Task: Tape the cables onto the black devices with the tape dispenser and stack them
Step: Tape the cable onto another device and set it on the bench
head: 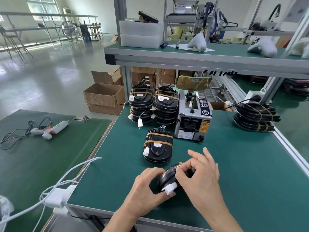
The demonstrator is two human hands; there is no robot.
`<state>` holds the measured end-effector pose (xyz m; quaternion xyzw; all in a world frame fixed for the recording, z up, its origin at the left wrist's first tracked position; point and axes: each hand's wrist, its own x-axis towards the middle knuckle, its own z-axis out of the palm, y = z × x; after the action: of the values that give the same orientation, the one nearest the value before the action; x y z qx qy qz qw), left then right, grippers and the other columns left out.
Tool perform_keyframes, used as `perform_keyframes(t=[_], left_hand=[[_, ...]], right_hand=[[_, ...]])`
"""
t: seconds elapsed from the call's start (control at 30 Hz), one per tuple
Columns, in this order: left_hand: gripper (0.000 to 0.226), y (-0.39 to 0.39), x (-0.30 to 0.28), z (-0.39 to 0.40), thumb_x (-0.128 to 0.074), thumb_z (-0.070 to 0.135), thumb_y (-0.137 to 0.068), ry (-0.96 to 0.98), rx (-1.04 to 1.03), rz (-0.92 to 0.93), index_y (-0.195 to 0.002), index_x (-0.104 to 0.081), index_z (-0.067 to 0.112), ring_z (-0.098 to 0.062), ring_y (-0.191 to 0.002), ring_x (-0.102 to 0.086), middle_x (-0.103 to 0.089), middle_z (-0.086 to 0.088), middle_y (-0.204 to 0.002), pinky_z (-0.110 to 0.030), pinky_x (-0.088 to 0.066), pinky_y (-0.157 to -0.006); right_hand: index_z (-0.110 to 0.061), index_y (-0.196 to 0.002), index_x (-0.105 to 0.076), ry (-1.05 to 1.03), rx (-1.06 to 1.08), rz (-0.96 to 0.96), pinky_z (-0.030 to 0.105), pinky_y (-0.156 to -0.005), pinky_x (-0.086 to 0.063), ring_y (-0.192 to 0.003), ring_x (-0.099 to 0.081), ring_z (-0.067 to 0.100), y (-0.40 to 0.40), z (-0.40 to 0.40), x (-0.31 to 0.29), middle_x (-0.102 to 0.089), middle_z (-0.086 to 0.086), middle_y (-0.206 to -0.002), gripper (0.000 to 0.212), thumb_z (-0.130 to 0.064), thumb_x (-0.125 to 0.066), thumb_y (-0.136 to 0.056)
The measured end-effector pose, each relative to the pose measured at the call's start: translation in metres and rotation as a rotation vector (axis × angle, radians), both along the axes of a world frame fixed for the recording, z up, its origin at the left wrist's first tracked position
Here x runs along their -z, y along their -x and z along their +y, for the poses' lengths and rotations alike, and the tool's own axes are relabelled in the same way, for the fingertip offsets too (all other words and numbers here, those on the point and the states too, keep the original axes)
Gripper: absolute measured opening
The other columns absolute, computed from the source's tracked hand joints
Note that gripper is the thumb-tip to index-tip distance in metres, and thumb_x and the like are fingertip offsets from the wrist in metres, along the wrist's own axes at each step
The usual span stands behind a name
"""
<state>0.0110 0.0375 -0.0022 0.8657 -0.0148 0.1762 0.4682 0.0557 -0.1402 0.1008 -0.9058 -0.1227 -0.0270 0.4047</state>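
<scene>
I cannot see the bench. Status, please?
Both hands, left hand and right hand, grip black device. Tape strip going on. Nothing blocking.

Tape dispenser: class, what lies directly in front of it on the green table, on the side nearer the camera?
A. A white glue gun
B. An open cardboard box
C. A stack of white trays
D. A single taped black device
D: a single black device, banded with tape, lies just in front of the tape dispenser.

The worktop [234, 173] is dark green. The devices [158, 148] are shiny black with tan tape [158, 142] strips and white plugs [146, 151]. The dispenser [192, 121] is grey with a yellow sticker [204, 126]. The boxes [103, 96] are brown.
</scene>
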Motion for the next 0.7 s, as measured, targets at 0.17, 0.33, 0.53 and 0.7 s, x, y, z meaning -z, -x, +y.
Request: perform_keyframes(t=[0.17,0.33,0.53,0.7], left_hand=[[0.047,0.0003,0.0001,-0.0003,-0.086,0.060,-0.077,0.002,-0.005,0.010,-0.115,-0.064,0.044,-0.015,-0.101,-0.066,-0.068,0.017,-0.104,-0.032,-0.053,-0.087],[0.046,0.0010,0.0003,0.0000,-0.087,0.060,-0.076,0.001,-0.005,0.013,-0.114,-0.065,0.044,-0.015,-0.101,-0.066,-0.068,0.017,-0.104,-0.032,-0.053,-0.087],[0.047,0.0006,-0.0018,-0.0009,-0.087,0.057,-0.076,0.001,-0.012,0.010,-0.114,-0.066,0.042,-0.015,-0.101,-0.066,-0.068,0.017,-0.104,-0.030,-0.053,-0.087],[0.047,0.0014,-0.0029,-0.0008,-0.088,0.056,-0.076,0.004,-0.010,0.011,-0.114,-0.067,0.039,-0.015,-0.102,-0.066,-0.068,0.016,-0.104,-0.031,-0.052,-0.088]], right_hand=[[-0.029,-0.065,-0.061,0.007,-0.005,-0.004,0.045,-0.127,0.004,-0.154,-0.007,0.003,-0.0019,0.0004,0.0006,-0.054,-0.017,-0.142,0.025,-0.029,-0.071,-0.088],[-0.030,-0.064,-0.060,0.008,-0.013,-0.004,0.045,-0.127,0.003,-0.153,-0.009,0.003,-0.0031,-0.0002,0.0009,-0.055,-0.017,-0.139,0.026,-0.029,-0.072,-0.087],[-0.029,-0.063,-0.060,0.009,-0.009,-0.011,0.046,-0.128,0.001,-0.154,-0.011,0.005,-0.0032,-0.0004,0.0014,-0.056,-0.017,-0.139,0.026,-0.029,-0.072,-0.087],[-0.027,-0.067,-0.060,-0.017,-0.010,-0.012,0.043,-0.128,0.000,-0.152,-0.012,0.001,-0.0038,-0.0032,0.0011,-0.055,-0.020,-0.135,0.024,-0.029,-0.074,-0.086]])
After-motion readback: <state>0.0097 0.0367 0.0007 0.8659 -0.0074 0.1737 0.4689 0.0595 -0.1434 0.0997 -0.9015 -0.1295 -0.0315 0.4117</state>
